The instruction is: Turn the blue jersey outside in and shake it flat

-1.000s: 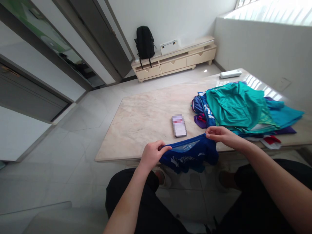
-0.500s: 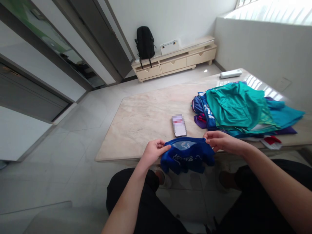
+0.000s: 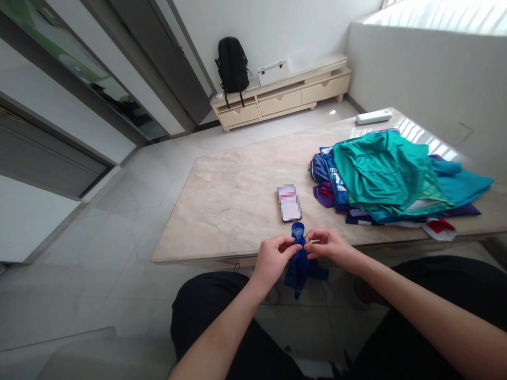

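At the near edge of the counter (image 3: 222, 200): a blue garment (image 3: 300, 266), gathered narrow, hangs from two hands.
Left hand (image 3: 277, 257): its fingers are pinched together, holding the upper part of the garment.
Right hand (image 3: 328, 248): its fingers are also closed on the upper part, just beside the left ones.
Phone (image 3: 289, 203): it lies flat, just beyond the garment.
Clothes pile (image 3: 384, 174): it lies to the right, with a green piece on top.

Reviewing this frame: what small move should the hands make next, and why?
Probably draw the left hand and right hand apart: they pinch the blue garment close together, so it is bunched, its lower part hanging below the tabletop.
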`<state>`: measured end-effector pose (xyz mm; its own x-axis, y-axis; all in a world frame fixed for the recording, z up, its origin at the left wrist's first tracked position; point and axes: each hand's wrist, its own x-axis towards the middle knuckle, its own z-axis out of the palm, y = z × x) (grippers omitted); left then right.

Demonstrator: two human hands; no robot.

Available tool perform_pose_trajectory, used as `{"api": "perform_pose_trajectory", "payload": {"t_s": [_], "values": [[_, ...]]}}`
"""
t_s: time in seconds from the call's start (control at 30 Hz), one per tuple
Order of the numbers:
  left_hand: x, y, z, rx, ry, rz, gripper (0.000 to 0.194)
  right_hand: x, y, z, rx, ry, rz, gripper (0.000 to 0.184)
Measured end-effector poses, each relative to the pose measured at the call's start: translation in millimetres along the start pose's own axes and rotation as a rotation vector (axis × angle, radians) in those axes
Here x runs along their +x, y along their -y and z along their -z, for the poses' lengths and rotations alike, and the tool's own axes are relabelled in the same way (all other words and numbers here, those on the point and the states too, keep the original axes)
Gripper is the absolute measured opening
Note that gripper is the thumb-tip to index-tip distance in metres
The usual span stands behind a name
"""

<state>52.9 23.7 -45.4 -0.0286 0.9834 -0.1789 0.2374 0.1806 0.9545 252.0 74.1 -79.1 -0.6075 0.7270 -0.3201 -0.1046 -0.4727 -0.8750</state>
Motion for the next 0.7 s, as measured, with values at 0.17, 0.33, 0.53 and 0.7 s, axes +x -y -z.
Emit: {"api": "perform_pose_trajectory", "payload": {"t_s": [0.17,0.33,0.53,0.7], "values": [[-2.0,2.6,-5.2,0.122,-0.056,-0.078,0.017,-0.8,-6.0,0.4,-0.044,-0.015,0.057,0.038],[-0.5,7.7,-6.3,0.121,-0.033,-0.054,0.018,2.1,-13.3,3.3,-0.102,0.015,0.147,0.032],[4.4,13.1,-0.9,0.086,0.05,-0.071,0.022,3.8,-14.9,4.1,-0.241,0.081,0.273,0.025],[4.0,3.9,6.2,0.308,0.088,-0.197,0.02,2.1,-15.5,5.2,-0.352,0.126,0.32,0.02]]}}
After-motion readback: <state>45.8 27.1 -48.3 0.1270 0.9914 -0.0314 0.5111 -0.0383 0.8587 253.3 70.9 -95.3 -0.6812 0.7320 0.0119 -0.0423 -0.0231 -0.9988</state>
